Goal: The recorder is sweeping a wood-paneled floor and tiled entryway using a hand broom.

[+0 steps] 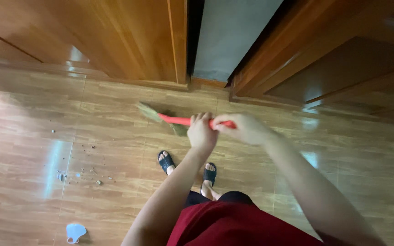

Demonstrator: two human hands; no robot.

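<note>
Both hands (222, 130) grip a red-handled, straw-bristled broom (172, 120).

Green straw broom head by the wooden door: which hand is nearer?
Left. The left hand grips the red handle just beside the green straw broom head; the right hand grips farther up the handle.

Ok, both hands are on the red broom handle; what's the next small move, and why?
Probably swing the broom head left toward the scattered debris. Left hand and right hand already grip the red handle, the bristles rest near the door, and the crumbs lie apart, further left on the wood floor.
</note>
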